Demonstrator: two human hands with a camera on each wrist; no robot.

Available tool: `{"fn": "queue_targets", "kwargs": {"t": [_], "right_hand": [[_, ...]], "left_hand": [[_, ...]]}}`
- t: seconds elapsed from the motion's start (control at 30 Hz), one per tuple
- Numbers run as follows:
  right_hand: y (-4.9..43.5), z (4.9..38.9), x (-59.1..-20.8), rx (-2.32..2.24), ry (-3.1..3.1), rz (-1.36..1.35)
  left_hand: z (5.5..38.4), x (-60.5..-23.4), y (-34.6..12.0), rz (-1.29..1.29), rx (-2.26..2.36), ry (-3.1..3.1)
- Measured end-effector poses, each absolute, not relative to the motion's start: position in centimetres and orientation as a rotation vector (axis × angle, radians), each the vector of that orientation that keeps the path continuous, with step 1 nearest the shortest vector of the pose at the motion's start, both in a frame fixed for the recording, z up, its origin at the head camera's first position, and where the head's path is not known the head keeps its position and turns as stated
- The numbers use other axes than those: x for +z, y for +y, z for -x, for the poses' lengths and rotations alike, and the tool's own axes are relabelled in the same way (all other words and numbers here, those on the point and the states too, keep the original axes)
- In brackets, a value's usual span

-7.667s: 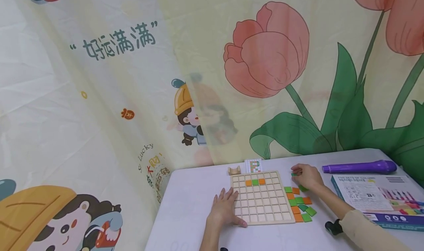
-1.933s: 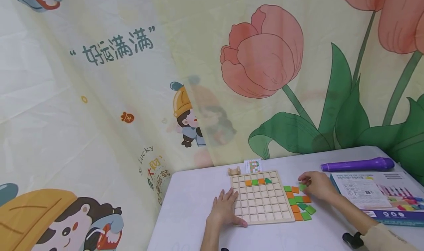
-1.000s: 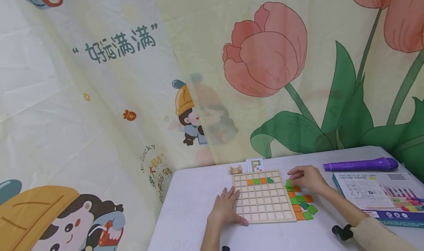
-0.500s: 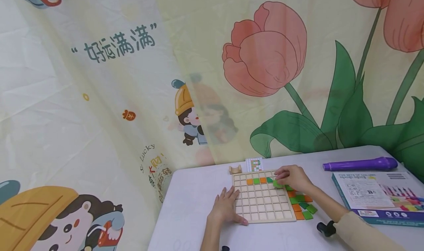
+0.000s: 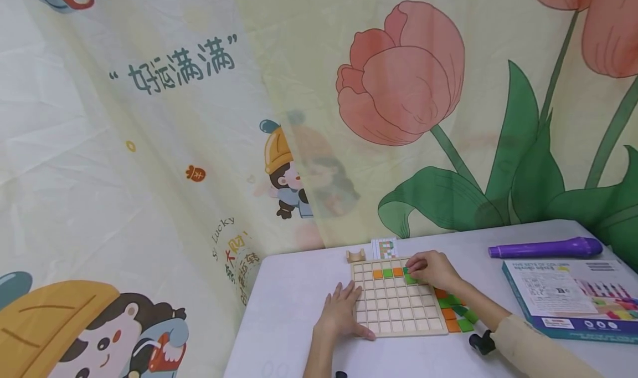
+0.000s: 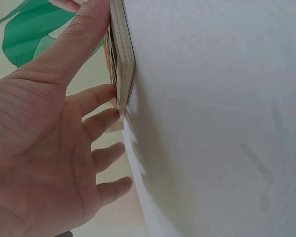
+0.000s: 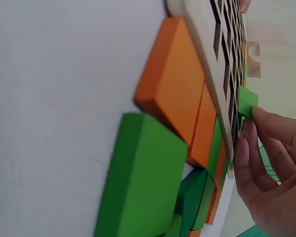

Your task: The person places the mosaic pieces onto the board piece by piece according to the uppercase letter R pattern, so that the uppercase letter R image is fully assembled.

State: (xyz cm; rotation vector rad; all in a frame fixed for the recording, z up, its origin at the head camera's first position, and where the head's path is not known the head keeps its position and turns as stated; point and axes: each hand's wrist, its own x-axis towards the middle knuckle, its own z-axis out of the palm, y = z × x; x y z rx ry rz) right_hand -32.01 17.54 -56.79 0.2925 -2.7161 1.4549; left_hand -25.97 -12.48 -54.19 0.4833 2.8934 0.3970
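A wooden grid board (image 5: 394,313) lies on the white table. In its upper part an orange tile (image 5: 377,274), a green tile (image 5: 387,273) and another orange tile (image 5: 397,271) sit in a row, followed by a darker green piece partly covered by my right fingers. My right hand (image 5: 436,269) pinches a green square tile (image 7: 247,102) between thumb and fingers, over the cells below that row's right end. With fingers spread, my left hand (image 5: 333,314) rests along the board's left side; its thumb (image 6: 84,39) lies at the near edge.
Several loose tiles lie right of the board, including a green one (image 7: 143,173) and an orange one (image 7: 172,74). Behind the board are a small wooden holder (image 5: 356,255) and a pattern card (image 5: 384,248). A purple microphone (image 5: 545,248) and a flat box (image 5: 573,300) occupy the right side.
A dark green piece has joined the row on the board. My right hand has since picked up a green tile from the right and carried it left over the board. The left hand stays put.
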Motion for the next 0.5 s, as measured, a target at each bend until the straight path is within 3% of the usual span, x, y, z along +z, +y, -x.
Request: {"fn": "queue_targets", "kwargs": {"t": [0.5], "right_hand": [[17.27,31.91,-57.36,1.351,-2.713,-0.357]], "left_hand": [[25.75,-54.27,-12.48,-0.495,0.399,2.908]]}}
